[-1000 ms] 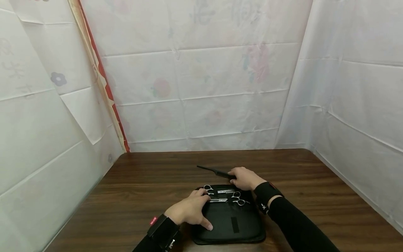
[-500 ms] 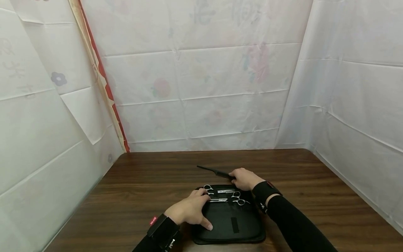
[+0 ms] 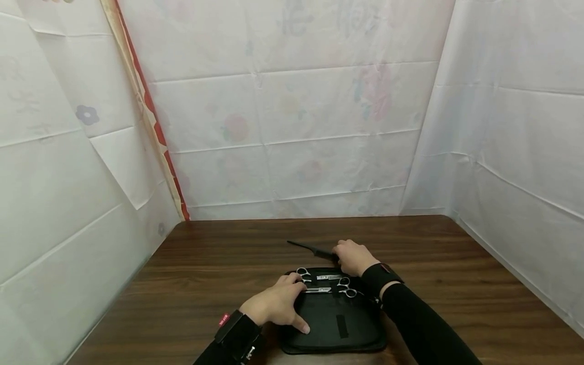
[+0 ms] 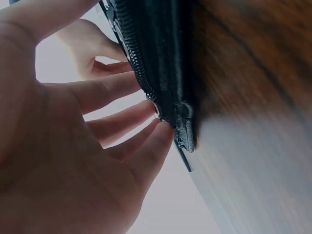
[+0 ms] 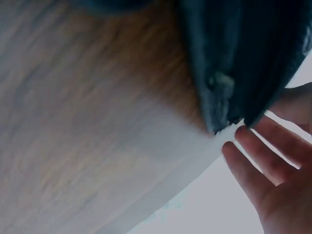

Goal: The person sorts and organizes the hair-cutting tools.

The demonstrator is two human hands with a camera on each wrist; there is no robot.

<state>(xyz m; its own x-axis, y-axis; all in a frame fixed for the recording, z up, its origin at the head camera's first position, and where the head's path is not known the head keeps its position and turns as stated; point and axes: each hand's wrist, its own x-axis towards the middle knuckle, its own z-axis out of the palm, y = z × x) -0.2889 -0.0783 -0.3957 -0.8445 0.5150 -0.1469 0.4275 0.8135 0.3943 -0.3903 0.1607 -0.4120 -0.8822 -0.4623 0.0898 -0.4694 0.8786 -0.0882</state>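
Note:
A black zippered case [image 3: 319,324] lies flat on the table, holding two pairs of silver hairdressing scissors [image 3: 347,288] that face opposite ways under straps. My left hand [image 3: 276,301] rests on its left side, thumb on the lower panel and fingers by the scissor handles. In the left wrist view, those fingertips [image 4: 165,127] touch the zipped edge [image 4: 134,48]. Behind the case lies a black tail comb [image 3: 312,249], its thin tail pointing left. My right hand [image 3: 355,257] pinches its other end, which is hidden under the fingers. The right wrist view shows several fingers [image 5: 248,168] beyond the case's corner.
The dark wood table [image 3: 219,253] extends around the case. White plastic sheeting [image 3: 292,126] with faint prints hangs behind it and along both sides. A red and cream strip [image 3: 148,111] runs down the back left corner.
My right wrist and forearm have shifted slightly left, and the right fingers cover a little more of the comb. The comb, the case and my left hand look nearly unmoved.

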